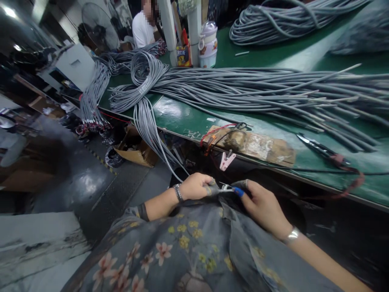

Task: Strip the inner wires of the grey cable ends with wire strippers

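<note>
My left hand (197,186), with grey finger covers, is closed around the end of a grey cable (172,173) that runs down from the bundle at the table edge. Thin pale wires (225,187) stick out of the cable end between my hands. The fingers of my right hand (263,205) pinch these wires, one finger wearing a blue cover (238,191). Both hands are in front of my body, just below the table edge. How the wires lie inside the fingertips is hidden.
Grey cables (237,87) spread along the green table (170,111). A cutting tool (319,150) lies at right, and a stained board (258,146) with a pink clip (227,160) sits at the edge. A cardboard box (136,148) stands below. Beyond is another person (142,28).
</note>
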Tool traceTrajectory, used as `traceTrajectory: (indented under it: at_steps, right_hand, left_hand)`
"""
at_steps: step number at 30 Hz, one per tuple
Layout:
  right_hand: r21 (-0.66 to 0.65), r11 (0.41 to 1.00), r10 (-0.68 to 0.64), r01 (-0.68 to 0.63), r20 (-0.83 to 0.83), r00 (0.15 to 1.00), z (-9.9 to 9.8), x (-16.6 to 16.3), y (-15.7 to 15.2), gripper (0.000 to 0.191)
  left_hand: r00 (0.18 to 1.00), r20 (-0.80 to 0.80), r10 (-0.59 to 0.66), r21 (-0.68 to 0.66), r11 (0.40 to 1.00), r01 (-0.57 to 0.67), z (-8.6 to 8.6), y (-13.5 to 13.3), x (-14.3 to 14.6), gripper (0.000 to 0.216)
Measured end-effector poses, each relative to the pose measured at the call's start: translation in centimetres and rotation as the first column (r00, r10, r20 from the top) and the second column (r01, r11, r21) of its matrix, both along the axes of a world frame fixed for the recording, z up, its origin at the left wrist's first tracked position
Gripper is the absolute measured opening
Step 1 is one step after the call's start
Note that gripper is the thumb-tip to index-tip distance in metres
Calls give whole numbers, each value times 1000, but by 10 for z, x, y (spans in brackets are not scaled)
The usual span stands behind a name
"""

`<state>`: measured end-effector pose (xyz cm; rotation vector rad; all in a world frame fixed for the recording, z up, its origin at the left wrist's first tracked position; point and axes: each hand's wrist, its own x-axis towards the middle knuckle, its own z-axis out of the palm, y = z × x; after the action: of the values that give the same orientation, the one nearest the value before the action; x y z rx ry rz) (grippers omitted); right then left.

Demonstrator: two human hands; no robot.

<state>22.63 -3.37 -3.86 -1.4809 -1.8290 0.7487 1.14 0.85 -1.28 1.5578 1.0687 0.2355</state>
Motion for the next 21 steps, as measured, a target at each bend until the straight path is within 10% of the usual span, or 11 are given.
traceTrajectory:
  at_steps: [5,9,15,21]
  right_hand:
    - [-173,956,-248,237,-45,968,-21,8,10,27]
    - [-283,959,-87,15,-244,966,-11,2,4,39]
    - [-320,941,-15,-108,-360,933,10,-17,3,46]
    - [-252,961,-4,-110,-412,911,20,-23,6,40]
  left_hand:
    - [953,290,90,-306,952,4,-6,-2,-3,41]
    - [918,264,296,-175,951,-256,-8,-10,1,44]
    - [963,168,208,127,965,-231,-4,-25,13,24]
    - [962,152,228,146,957,-250,-2,-23,15,25]
